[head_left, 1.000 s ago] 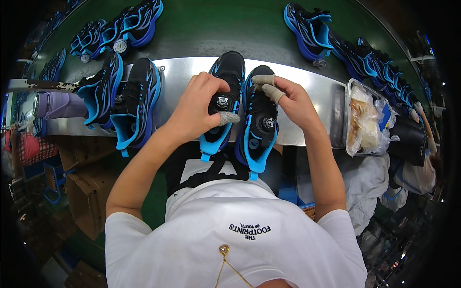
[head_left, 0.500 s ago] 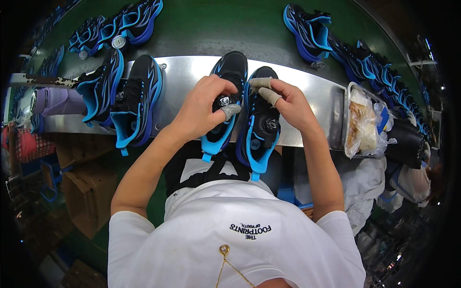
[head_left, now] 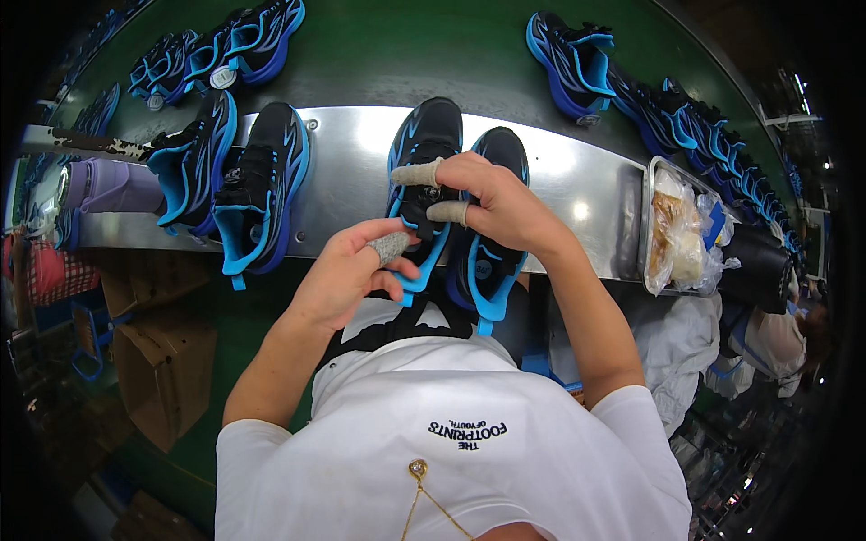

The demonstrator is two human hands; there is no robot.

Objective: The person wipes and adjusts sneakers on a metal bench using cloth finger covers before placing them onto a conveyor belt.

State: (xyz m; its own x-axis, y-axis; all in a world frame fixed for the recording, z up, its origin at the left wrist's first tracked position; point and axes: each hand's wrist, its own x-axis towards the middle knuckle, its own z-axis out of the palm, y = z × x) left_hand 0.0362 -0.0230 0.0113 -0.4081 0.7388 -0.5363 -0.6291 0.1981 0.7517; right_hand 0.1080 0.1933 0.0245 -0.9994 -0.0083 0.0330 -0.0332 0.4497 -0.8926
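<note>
Two black sneakers with bright blue collars and heel tabs stand before me, toes pointing away. Over the left sneaker (head_left: pixel 428 126), my right hand (head_left: pixel 501 203) reaches across with wrapped thumb and index finger closed around the upper near its tongue and dial, mostly covering the dial. At that shoe's collar, my left hand (head_left: pixel 338 275) grips the opening's edge with thumb and a grey-wrapped finger; its other fingers curl loosely. The right sneaker (head_left: pixel 502 153) stands alongside, its middle partly hidden beneath my right hand.
A metal ledge (head_left: pixel 577 194) borders a green work surface (head_left: pixel 424 45). Another pair of sneakers (head_left: pixel 266 171) stands at left, and a row of sneakers (head_left: pixel 649 113) runs along the far right. A metal tray (head_left: pixel 651 225) holds plastic-wrapped items. Cardboard boxes (head_left: pixel 167 379) sit below left.
My right hand has moved left from the right sneaker onto the left one's upper. My left hand has dropped from the dial toward the collar.
</note>
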